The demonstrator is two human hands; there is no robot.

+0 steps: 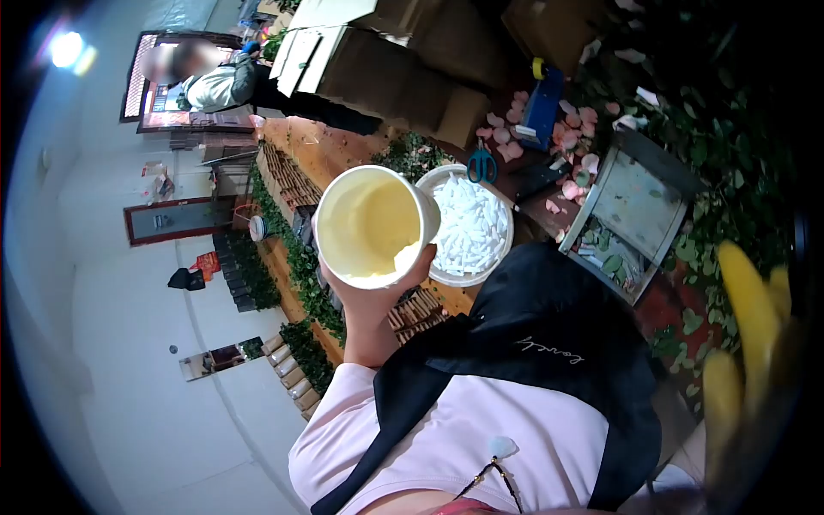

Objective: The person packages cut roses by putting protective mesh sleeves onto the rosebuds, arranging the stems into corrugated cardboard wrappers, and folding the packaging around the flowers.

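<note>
My left hand (382,300) grips a white paper cup (324,232) from below and the side, with its mouth turned toward me. The cup's inside looks cream-yellow, and a small white patch shows near its lower rim. Just behind the cup is a round white tub (508,249) full of short white tubes (470,225). At the right edge, my right hand (747,343) wears a yellow glove; its blurred fingers are spread, with nothing seen between them. Dark-handled scissors (482,166) lie beside the tub.
A blue tape dispenser (545,107) stands among pink petals (566,137). A grey metal box (639,193) holds leaf scraps. Green foliage (738,129) fills the right side. Cardboard boxes (421,69) are stacked at the top. Another person (223,88) stands at the upper left.
</note>
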